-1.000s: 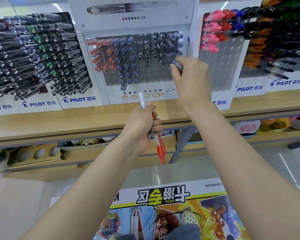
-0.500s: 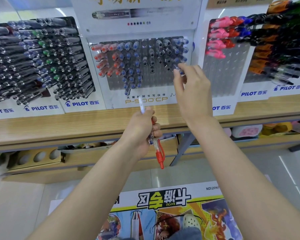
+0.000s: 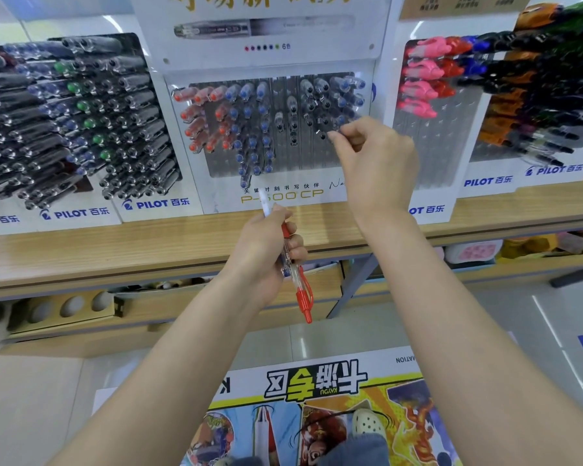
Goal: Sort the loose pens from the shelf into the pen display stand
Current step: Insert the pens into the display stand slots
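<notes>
The P-500 pen display stand leans on the wooden shelf, with red, blue and black pens in its slots. My right hand reaches to its right columns. Thumb and forefinger pinch the end of a clear pen that sits in a slot there. My left hand hovers in front of the shelf edge, closed around a small bunch of loose pens. A red-capped pen hangs down from that fist and a white pen tip sticks up.
A full stand of black, blue and green pens stands to the left. Another stand with pink, red and dark pens is on the right. A lower shelf runs beneath, and a colourful poster lies on the floor.
The pen in my right hand has gone from sticking out at a slant to sitting deeper in its slot. The stand has slid lower in view. My left hand keeps its bunch.
</notes>
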Motion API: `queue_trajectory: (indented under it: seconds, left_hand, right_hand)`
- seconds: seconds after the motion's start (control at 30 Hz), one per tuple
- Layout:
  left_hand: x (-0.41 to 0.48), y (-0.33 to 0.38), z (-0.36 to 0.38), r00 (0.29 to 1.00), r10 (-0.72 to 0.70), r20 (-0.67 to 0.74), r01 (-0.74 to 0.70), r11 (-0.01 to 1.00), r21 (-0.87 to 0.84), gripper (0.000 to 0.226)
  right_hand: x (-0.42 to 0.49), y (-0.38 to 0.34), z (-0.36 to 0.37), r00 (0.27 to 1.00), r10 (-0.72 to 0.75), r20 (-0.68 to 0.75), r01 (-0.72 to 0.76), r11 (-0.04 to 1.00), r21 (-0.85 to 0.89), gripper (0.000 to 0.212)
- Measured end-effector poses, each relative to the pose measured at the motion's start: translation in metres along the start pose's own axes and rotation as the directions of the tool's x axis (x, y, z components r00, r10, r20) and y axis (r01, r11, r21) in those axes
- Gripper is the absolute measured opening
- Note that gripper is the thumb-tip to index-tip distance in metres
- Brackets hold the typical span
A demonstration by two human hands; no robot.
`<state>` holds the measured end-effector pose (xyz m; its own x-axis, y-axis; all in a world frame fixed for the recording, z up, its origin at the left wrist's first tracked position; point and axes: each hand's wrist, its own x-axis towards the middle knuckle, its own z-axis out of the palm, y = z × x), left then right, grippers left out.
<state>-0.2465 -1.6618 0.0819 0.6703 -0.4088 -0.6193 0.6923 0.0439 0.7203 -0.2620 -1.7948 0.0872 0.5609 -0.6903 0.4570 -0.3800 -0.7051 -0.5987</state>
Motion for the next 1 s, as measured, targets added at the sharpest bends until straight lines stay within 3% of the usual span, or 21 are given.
queue_trajectory:
  seconds: [0.2, 0.33, 0.43, 0.5, 0.6, 0.77, 0.87, 1.0]
  left_hand:
    - [-0.002, 0.001, -0.005, 1.000, -0.016, 0.023, 0.019, 0.988, -0.153, 0.016]
    - [-0.004, 0.001, -0.004, 1.000, -0.022, 0.010, 0.023, 0.976, -0.217, 0.016]
    - [-0.008, 0.002, 0.000, 1.000, 0.001, 0.004, 0.000, 0.973, -0.233, 0.015]
    - [-0.011, 0.002, 0.002, 1.000, 0.026, 0.006, -0.023, 0.963, -0.267, 0.016]
    - [-0.015, 0.001, 0.004, 0.998, 0.061, 0.011, -0.055, 0.955, -0.292, 0.016]
    - [-0.023, 0.001, 0.012, 0.994, 0.104, 0.018, -0.094, 0.950, -0.298, 0.019]
    - [-0.031, 0.001, 0.020, 0.989, 0.140, 0.043, -0.126, 0.961, -0.247, 0.019]
    - [-0.047, -0.001, 0.032, 0.989, 0.137, 0.051, -0.141, 0.985, 0.102, 0.024]
  right_hand:
    - [-0.004, -0.002, -0.010, 0.994, -0.067, 0.082, 0.074, 0.994, -0.085, 0.024]
    - [-0.021, -0.001, -0.015, 0.968, -0.158, 0.195, 0.162, 0.987, -0.004, 0.030]
    - [-0.036, 0.002, -0.029, 0.949, -0.172, 0.265, 0.179, 0.984, -0.003, 0.020]
    - [-0.047, 0.004, -0.038, 0.883, -0.128, 0.452, 0.089, 0.990, 0.106, 0.018]
    - [-0.064, 0.001, -0.051, 0.695, -0.022, 0.719, -0.253, 0.929, 0.272, 0.019]
    - [-0.098, 0.000, -0.064, 0.516, -0.030, 0.856, -0.516, 0.787, 0.338, 0.011]
    - [-0.104, 0.008, -0.067, 0.558, -0.036, 0.829, -0.479, 0.802, 0.357, 0.002]
    - [-0.094, 0.025, -0.081, 0.775, 0.071, 0.628, -0.420, 0.800, 0.429, 0.008]
